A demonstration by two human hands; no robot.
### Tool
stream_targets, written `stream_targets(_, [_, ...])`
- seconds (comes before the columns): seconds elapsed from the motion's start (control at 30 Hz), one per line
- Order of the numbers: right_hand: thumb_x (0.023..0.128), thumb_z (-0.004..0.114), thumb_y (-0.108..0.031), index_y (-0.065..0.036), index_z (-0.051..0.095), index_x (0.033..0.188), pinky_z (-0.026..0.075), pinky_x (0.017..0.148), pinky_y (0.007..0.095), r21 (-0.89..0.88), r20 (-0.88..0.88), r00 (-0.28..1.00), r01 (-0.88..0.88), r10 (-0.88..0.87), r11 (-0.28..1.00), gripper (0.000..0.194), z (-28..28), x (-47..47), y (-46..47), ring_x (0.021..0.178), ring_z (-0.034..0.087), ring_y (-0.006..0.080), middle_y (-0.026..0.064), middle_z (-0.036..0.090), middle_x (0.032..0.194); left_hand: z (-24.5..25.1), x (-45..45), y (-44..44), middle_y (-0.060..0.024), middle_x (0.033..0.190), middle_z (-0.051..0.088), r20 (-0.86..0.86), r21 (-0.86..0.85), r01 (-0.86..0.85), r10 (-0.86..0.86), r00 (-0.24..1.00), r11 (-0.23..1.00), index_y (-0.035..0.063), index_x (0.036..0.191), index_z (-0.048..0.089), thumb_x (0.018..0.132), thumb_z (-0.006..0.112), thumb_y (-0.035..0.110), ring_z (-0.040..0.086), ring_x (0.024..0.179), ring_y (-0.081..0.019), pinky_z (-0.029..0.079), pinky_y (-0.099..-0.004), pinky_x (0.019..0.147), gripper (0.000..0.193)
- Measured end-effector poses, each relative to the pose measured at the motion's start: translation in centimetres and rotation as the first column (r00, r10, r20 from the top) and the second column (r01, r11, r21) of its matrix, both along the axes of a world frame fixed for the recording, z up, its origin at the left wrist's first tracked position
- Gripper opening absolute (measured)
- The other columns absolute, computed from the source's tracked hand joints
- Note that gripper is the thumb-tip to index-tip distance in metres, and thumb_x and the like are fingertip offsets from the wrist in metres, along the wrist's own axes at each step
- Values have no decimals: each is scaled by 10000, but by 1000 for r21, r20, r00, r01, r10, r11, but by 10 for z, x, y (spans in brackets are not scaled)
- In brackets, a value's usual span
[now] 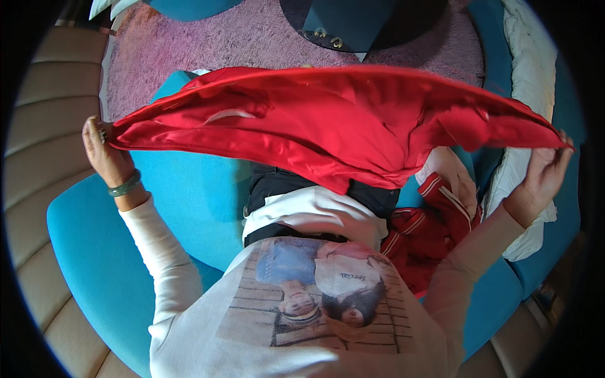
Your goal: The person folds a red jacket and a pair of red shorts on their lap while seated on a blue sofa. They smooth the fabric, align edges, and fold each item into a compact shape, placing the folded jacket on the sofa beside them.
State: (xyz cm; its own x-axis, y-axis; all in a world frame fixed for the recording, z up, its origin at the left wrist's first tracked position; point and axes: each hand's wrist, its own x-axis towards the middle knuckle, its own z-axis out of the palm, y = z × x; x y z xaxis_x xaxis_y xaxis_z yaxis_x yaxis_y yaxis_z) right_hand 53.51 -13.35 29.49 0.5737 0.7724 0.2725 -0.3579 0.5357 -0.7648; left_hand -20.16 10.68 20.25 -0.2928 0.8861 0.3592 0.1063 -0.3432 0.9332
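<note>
A bright red cloth garment (326,123) is stretched wide across the front of me, above my lap. My left hand (106,151), with a ring and a green bangle (125,184) at the wrist, grips its left end. At the far right my right hand (548,172) pinches the other end between thumb and fingers. The cloth sags in folds between both hands, and its lower edge hangs over my dark trousers (269,186). What kind of garment it is cannot be told.
I sit on a turquoise sofa (189,203). A dark red garment with white stripes (411,236) lies at my right side, near a white quilted cloth (527,71). Ahead are a pinkish rug (189,42) and a dark round table (401,23). Padded brown panels (56,113) line the left.
</note>
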Motion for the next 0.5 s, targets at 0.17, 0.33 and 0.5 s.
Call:
stream_targets(0.17, [1004,571,-234,-25,558,1232,456,1026,412,-72,552,628,691,-548,719,310,54,-51,-28,1140,563,232,111,586,1204,57,-8,4,-23,897,603,-28,132,-22,26,999,991,28,1152,597,1039,543,190,563,786,-99,479,-235,740,205])
stream_targets(0.33, [958,640,-290,-25,558,1201,445,985,389,34,496,641,659,-585,752,369,96,-55,-99,1078,561,218,98,572,1136,104,-20,-12,-36,978,588,126,169,41,-63,990,985,5,1214,581,1058,479,195,564,870,-130,482,-286,851,266])
stream_targets(0.5, [992,597,-234,-31,583,1215,506,935,359,-69,143,938,329,-317,942,302,79,-8,-110,1052,607,198,91,624,1139,103,-19,-22,-31,934,589,-389,30,158,-135,912,987,11,1201,617,1044,510,269,546,812,-101,455,-238,730,320])
